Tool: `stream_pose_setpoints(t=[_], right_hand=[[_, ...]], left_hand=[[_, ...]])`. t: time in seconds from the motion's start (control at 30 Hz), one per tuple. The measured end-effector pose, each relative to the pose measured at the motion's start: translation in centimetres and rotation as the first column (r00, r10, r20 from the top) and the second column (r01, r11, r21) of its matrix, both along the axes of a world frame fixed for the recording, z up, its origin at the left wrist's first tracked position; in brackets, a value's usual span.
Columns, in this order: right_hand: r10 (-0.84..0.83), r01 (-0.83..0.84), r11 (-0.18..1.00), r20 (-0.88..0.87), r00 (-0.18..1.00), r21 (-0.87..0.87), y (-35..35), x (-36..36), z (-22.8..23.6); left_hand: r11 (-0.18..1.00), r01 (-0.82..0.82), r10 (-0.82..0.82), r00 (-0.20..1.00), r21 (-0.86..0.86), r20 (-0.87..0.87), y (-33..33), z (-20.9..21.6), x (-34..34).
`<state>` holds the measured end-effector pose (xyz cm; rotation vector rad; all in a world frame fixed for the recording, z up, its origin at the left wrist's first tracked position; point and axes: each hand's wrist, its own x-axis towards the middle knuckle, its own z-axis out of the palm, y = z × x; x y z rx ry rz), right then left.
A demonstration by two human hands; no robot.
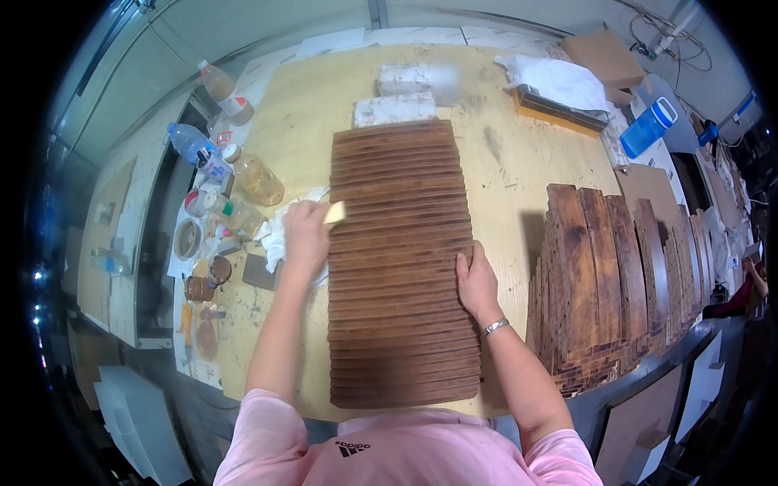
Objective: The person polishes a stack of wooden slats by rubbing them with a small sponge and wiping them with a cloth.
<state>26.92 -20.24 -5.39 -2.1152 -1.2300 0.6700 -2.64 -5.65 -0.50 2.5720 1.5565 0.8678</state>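
Observation:
A long row of brown wooden slats (397,267) lies side by side in front of me, forming a ridged panel with dark lines between the pieces. My left hand (306,235) is closed on a small pale yellow sponge (335,213), which meets the slats' left edge. Against their right edge lies my right hand (476,282), fingers stretched out and thumb toward the top surface; its fingertips are partly hidden. White crumpled cloth (275,235) lies beside my left hand.
Bottles, including a jar of amber liquid (258,180), crowd the table's left side. Stacked dark wooden boards (579,283) stand at the right. Two white blocks (395,109) sit beyond the slats. Farther right are a box with white wrapping (559,97) and a blue bottle (648,128).

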Motion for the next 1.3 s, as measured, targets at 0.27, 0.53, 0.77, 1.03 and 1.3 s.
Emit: stream_pose_setpoints(t=[0.27, 0.53, 0.77, 1.03, 1.3], right_hand=[[-0.002, 0.002, 1.000, -0.002, 1.000, -0.031, 0.1, 0.2, 0.0], [0.010, -0.010, 1.000, 0.007, 1.000, 0.010, 0.0, 0.1, -0.7], [0.015, -0.015, 1.000, 0.016, 1.000, -0.018, 0.0, 0.2, -0.2], [0.023, -0.023, 0.999, -0.018, 1.000, -0.024, 0.2, 0.1, 0.1], [0.003, -0.004, 0.999, -0.012, 1.000, -0.035, 0.1, 0.2, 0.1]], left_hand=[[0.997, 0.042, -0.039, 0.998, 0.062, -0.051, 0.2, -1.7, -0.2], [0.888, -0.454, 0.423, 0.871, -0.078, -0.250, -8.4, 0.1, -16.1], [0.932, -0.343, 0.329, 0.936, -0.118, -0.122, -7.1, -1.6, -14.6], [0.934, -0.230, 0.161, 0.954, -0.273, -0.252, -0.5, -5.8, -8.3], [0.938, 0.308, -0.237, 0.904, -0.158, 0.355, -6.2, 1.0, 5.2]])
